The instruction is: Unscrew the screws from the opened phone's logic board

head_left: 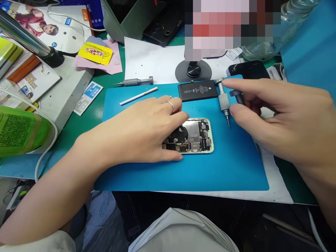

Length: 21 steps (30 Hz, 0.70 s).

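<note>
My left hand (149, 129) lies over an opened phone (194, 136) on the blue mat, thumb along its near edge and fingers across its far side. The phone's inner boards show at its right end; its left part is hidden under the hand. My right hand (283, 112) is at the mat's right side, index finger stretched to the cap of a grey screwdriver (224, 101) and thumb apart near its shaft. A second, dark-capped screwdriver (237, 95) shows partly beneath this hand. A black phone battery (198, 91) sits left of the grey screwdriver.
A white stick (138, 96) and another screwdriver (135, 81) lie beyond my left hand. A round stand base (181, 71) is at the back, with a glass jar (270, 49) and a dark phone (248, 69) to its right. A green-cased object (23, 131) stands at left.
</note>
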Available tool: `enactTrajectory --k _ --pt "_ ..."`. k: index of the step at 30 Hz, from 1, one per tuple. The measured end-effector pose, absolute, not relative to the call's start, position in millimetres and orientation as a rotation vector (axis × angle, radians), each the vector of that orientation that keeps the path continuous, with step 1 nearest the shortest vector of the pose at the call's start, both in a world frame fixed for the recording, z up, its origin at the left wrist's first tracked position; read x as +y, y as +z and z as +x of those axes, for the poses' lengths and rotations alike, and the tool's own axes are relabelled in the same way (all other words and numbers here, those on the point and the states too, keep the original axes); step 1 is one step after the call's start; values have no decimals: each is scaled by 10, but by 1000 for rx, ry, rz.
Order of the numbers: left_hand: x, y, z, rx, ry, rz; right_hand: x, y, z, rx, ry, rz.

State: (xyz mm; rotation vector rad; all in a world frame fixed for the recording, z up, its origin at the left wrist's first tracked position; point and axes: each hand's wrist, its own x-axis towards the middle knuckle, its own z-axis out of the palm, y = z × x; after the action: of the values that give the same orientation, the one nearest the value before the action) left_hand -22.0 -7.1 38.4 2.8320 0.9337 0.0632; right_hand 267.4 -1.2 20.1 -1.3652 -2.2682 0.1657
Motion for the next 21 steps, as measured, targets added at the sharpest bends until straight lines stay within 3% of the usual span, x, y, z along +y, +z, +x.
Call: enactTrajectory --k 3,6,10,21 --pt "-11 551 -358 1034 151 2833 84 239 2767 -2362 114 -1372" --pt "86 741 -583 1450 270 2807 194 183 2960 -2431 43 -1428" --pt "234 815 -863 1807 198 2635 335 -36 3236 -2460 -81 -1604" --pt "294 708 -872 1695 -10 2423 400 60 3075 -2424 215 -1917"
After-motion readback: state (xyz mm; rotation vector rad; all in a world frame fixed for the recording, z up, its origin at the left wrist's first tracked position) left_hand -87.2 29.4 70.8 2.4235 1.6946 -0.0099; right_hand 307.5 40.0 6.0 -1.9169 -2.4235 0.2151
